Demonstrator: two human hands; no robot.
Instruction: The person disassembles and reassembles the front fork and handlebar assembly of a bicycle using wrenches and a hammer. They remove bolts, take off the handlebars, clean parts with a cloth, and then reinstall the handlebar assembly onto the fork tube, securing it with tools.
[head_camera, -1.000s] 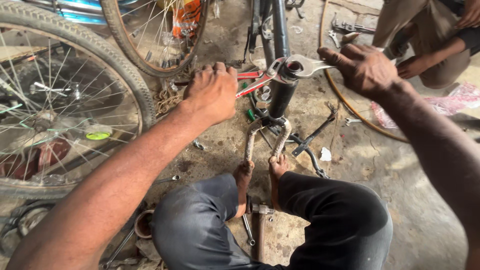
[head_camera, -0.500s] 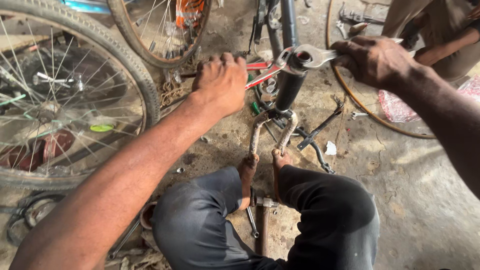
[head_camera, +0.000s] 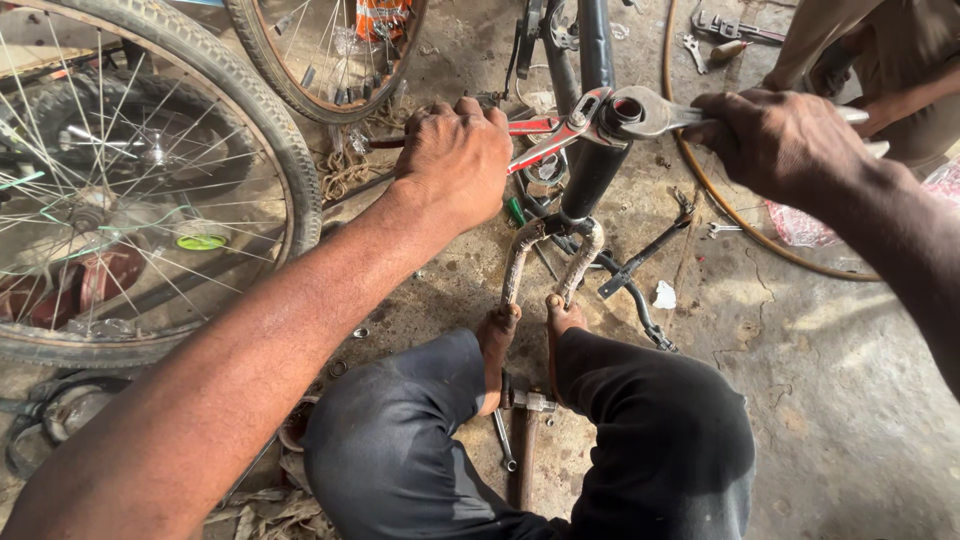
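My left hand (head_camera: 455, 155) grips the handle of a red pipe wrench (head_camera: 545, 140) whose jaws bite the top of a dark bicycle fork tube (head_camera: 595, 170). My right hand (head_camera: 785, 140) holds the handle of a silver spanner (head_camera: 640, 112), its ring end seated on the same tube top. The tube stands upright on the floor, and its curved chrome fork legs (head_camera: 520, 260) are pinned down by my two bare feet (head_camera: 525, 325). My knees in dark trousers (head_camera: 640, 440) fill the bottom of the view.
A large spoked bicycle wheel (head_camera: 150, 190) stands at the left, another wheel (head_camera: 320, 60) behind it. Loose tools and a black metal stay (head_camera: 640, 260) lie on the dusty concrete floor. Another person in brown clothes (head_camera: 880, 50) crouches at the top right beside a thin hoop (head_camera: 720, 200).
Both hands have stayed on their tools while the view drew closer. The spanner handle has swung slightly, with my right hand now lower and nearer the tube.
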